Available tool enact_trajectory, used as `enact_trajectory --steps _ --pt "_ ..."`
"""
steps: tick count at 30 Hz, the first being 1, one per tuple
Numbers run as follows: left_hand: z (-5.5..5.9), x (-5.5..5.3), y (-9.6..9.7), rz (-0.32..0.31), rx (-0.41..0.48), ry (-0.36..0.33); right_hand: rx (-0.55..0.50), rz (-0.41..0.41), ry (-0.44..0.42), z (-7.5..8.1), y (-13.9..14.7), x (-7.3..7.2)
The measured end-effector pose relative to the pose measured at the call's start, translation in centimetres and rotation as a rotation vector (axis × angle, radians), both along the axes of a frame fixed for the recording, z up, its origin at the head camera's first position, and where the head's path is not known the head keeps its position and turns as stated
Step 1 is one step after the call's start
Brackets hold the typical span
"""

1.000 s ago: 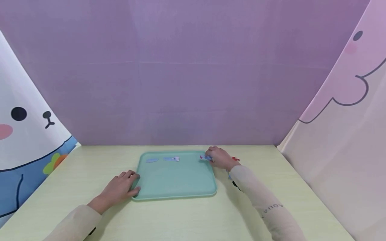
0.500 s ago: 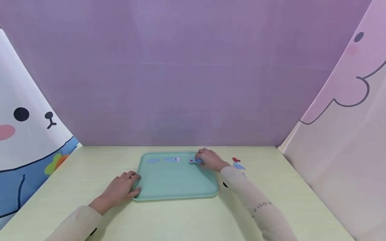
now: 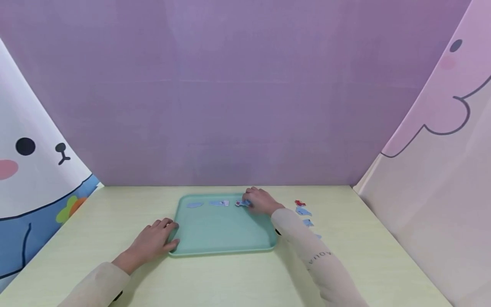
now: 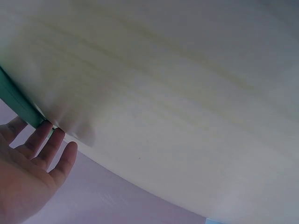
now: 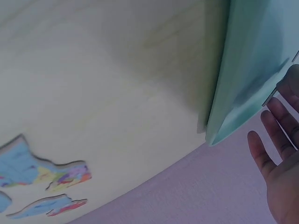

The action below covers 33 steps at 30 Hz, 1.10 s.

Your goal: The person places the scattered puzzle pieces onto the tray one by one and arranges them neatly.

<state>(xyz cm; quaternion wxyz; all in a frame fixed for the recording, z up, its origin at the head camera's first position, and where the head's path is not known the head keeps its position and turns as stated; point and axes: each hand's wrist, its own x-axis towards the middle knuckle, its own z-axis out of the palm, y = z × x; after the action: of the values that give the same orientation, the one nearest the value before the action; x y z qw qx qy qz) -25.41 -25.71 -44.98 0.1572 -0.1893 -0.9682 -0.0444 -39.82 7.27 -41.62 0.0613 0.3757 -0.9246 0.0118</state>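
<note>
Right fingers: the right hand (image 3: 261, 201) pinched a small blue-and-red piece (image 3: 243, 203) between thumb and fingers, its patterned end showing past the fingertips; the piece was at the far right part of the tray, and whether it touched the tray could not be told.
Left fingers: the left hand (image 3: 151, 241) had its fingers spread and rested them at the tray's left rim, thumb apart near the near corner.
Tray: the pale green tray (image 3: 222, 230) sat flat on the table, a raised rim all round; a plain blue piece (image 3: 194, 205) and a longer blue piece with a white end (image 3: 219, 203) lay near its far edge.
Right of the tray: a red piece (image 3: 300, 203) and three blue pieces (image 3: 304, 211) lay in a slanting column, the nearest partly hidden by the right sleeve (image 3: 307, 247).
Table: the top (image 3: 192, 281) was pale yellow, with faint streaks.
Back: a creased purple cloth (image 3: 245, 94) hung behind the table.
Sides: a white-and-blue cartoon animal covered the left cloth (image 3: 38, 179); pink and off-white filled the right cloth (image 3: 441, 179).
</note>
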Motion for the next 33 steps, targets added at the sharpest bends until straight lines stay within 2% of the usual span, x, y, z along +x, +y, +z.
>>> enact_trajectory --steps 3,10,20,33 --pt "-0.2 0.0 0.0 -0.005 0.007 0.015 0.010 -0.006 -0.014 -0.1 -0.1 -0.3" --pt "0.2 0.1 0.1 -0.002 0.002 -0.009 0.022 -0.008 -0.018 -0.5 -0.2 -0.9" --pt "0.2 0.2 0.0 -0.008 0.004 -0.001 0.041 -0.035 -0.014 -1.4 0.0 -1.7" --pt "0.2 0.3 0.1 -0.014 0.000 0.021 0.047 -0.053 0.005 -1.3 0.1 -1.4"
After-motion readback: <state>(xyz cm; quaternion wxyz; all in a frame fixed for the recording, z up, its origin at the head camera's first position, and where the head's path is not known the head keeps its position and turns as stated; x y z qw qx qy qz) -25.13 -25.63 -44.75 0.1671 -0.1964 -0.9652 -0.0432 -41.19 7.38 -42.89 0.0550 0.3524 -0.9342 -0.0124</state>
